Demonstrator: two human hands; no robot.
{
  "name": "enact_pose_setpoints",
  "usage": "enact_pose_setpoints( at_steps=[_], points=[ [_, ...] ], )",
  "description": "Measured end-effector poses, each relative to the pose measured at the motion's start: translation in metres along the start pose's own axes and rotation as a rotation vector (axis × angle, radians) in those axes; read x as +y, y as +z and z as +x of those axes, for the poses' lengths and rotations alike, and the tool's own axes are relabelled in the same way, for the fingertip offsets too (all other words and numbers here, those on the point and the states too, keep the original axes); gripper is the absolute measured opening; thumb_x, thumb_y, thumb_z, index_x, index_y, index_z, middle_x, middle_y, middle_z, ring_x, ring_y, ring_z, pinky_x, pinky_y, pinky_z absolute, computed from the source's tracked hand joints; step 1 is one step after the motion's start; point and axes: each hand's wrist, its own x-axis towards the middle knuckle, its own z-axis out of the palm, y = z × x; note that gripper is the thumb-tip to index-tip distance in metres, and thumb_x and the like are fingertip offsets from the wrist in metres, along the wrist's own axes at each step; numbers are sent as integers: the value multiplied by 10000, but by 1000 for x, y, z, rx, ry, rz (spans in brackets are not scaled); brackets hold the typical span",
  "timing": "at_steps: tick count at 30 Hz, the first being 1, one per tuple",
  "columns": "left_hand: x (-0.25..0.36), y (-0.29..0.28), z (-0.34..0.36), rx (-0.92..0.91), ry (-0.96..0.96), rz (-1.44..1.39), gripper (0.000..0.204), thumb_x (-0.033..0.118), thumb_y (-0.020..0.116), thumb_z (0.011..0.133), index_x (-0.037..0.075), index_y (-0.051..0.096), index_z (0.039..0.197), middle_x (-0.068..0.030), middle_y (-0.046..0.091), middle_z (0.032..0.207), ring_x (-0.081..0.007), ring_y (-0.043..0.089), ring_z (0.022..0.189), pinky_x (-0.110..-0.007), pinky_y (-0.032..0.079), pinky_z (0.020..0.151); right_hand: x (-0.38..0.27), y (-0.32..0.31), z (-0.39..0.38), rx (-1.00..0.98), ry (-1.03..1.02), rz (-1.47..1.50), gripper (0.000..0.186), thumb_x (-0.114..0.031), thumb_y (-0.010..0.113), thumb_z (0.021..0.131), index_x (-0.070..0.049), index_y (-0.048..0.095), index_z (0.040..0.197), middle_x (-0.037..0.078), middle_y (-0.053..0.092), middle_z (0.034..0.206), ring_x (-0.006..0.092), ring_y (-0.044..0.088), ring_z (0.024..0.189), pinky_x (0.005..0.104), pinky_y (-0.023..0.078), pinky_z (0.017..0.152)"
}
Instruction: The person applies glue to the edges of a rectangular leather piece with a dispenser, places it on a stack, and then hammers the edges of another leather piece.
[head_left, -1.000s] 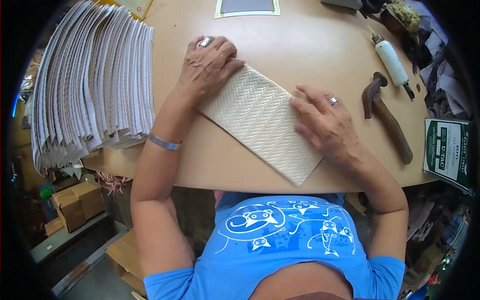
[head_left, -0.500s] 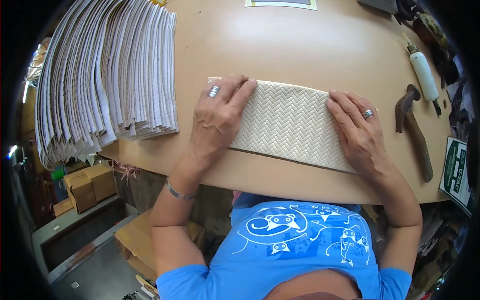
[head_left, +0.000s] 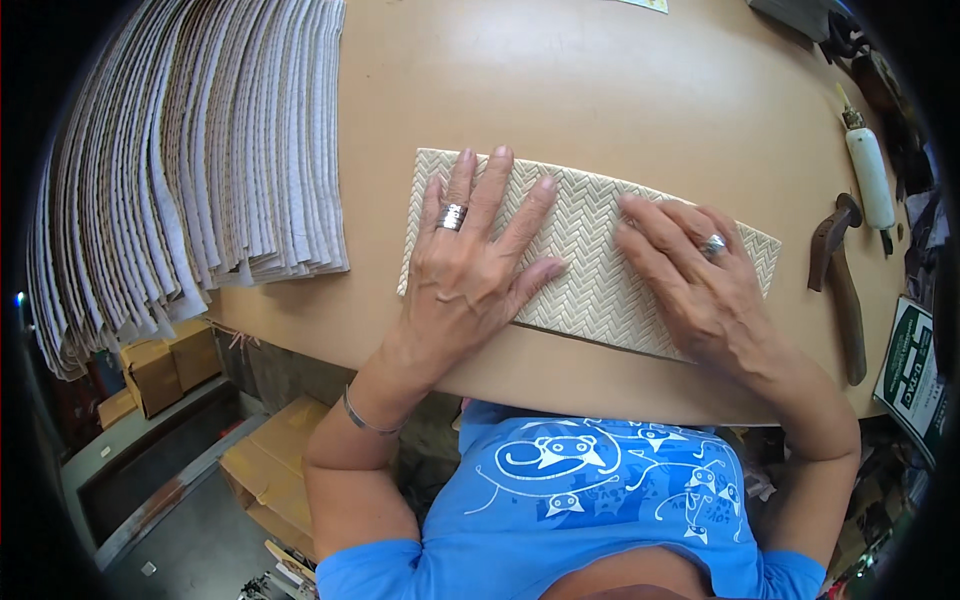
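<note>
A cream woven panel with a herringbone pattern lies flat on the tan table, close to its front edge. My left hand rests palm down on the panel's left part, its fingers spread and the thumb out to the right. On the right part lies my right hand, its fingers side by side and slightly bent, tips touching the weave. Neither hand grips the panel. Parts of the panel's lower edge are hidden under my hands.
A tall row of stacked white fabric-like sheets stands at the left. To the right lie a hammer, a white bottle with a thin nozzle and a green-and-white can or packet. Cardboard boxes sit below the table at lower left.
My left hand has gone from the panel's upper left edge onto its face, fingers now spread. My right hand has slid inward from the right end, baring the panel's right corner.
</note>
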Motion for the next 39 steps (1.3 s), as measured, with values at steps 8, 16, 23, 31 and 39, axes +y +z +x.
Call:
enact_pose_setpoints(
  at_steps=[8,16,23,31,39],
  points=[
    [-3,4,-8,-89,-44,-13,692,500,593,774,205,387,1365,-105,268,1453,-372,229,1330,-619,175,1014,1,17,22,70,-24,12,436,-107,528,722,31,547,1135,154,514,1238,237,519,1037,361,365,917],
    [-1,1,-9,-129,-50,-21,771,604,557,739,211,365,1374,-61,258,1466,-355,204,1342,-629,156,1009,0,20,17,77,-22,22,455,-109,553,701,19,556,1137,140,512,1252,229,502,1060,341,363,906],
    [-1,-2,-8,-129,-48,-38,782,561,616,716,194,380,1366,-60,292,1449,-353,218,1336,-637,180,996,2,23,16,146,-46,65,438,-125,549,704,16,569,1117,125,524,1208,227,519,1039,339,374,895],
    [-1,0,-9,-31,-49,-69,748,502,676,693,166,448,1322,-121,362,1359,-361,297,1285,-610,215,1003,0,23,18,156,-37,45,431,-123,552,697,3,569,1109,106,523,1207,199,525,1025,339,354,909],
    [1,-1,-10,68,-91,-60,693,371,731,690,27,487,1239,-197,412,1238,-364,446,1136,-440,400,925,0,26,14,179,-45,29,420,-107,554,704,1,563,1109,105,525,1201,188,535,1008,346,363,890]
  ],
)
